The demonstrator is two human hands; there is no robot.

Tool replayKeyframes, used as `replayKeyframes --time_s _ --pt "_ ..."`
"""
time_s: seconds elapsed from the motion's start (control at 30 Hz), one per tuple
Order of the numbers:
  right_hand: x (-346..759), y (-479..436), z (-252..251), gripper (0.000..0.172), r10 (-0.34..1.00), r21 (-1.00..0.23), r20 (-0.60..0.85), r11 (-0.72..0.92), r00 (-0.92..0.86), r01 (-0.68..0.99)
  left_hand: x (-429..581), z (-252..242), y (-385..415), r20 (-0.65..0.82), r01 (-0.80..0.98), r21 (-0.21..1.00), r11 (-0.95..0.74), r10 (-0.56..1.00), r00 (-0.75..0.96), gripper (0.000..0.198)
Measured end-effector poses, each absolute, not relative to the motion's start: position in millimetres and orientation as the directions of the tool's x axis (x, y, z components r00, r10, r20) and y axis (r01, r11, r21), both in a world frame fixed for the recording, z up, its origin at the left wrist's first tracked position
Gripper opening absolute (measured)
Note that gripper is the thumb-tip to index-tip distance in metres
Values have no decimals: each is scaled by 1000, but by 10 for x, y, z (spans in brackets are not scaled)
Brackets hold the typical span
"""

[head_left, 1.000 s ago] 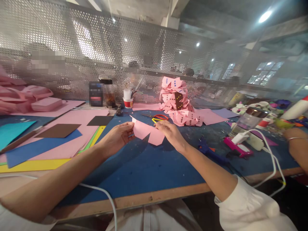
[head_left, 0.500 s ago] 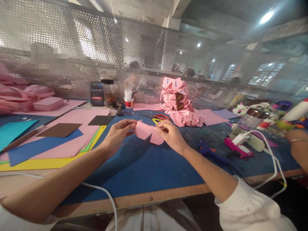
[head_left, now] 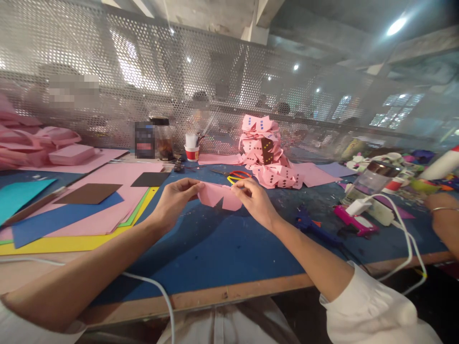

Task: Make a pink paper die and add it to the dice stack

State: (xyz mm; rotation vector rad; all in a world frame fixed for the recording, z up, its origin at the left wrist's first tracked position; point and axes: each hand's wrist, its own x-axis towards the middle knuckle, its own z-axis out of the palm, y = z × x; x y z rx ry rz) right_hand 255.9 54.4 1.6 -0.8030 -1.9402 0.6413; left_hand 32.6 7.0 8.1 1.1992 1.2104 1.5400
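Note:
Between my hands a small piece of pink paper (head_left: 212, 193) is held up above the blue table surface, with a V-shaped notch in its lower edge. My left hand (head_left: 176, 198) pinches its upper left corner. On the other side, the fingers of my right hand (head_left: 251, 193) are closed on the upper right corner. Just behind the paper lie scissors (head_left: 239, 175) with red and yellow handles. Farther back stands a pile of folded pink paper pieces (head_left: 265, 148) with dark and blue dots.
Coloured sheets (head_left: 86, 210) lie at left, with pink pieces (head_left: 60, 143) behind. A blue glue gun (head_left: 315, 227), a magenta device (head_left: 356, 222), a clear jar (head_left: 375, 181) and a white cable (head_left: 409, 239) are at right. Another person's arm (head_left: 442, 220) rests at the right edge.
The pink paper has shifted slightly left and tilted, its lower edge now more level and its notch narrower at the top. Both hands keep their pinch on it.

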Motion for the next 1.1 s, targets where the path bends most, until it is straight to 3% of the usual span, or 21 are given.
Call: replayKeyframes --time_s 0.27,1.1 --pt "2563 569 -19 25 822 -788 488 559 -294 258 309 84 75 181 -96 973 -212 949 -257 31" --pt "2586 679 -62 27 881 -865 409 457 -238 207 283 87 89 205 -115 964 -241 943 -261 26"
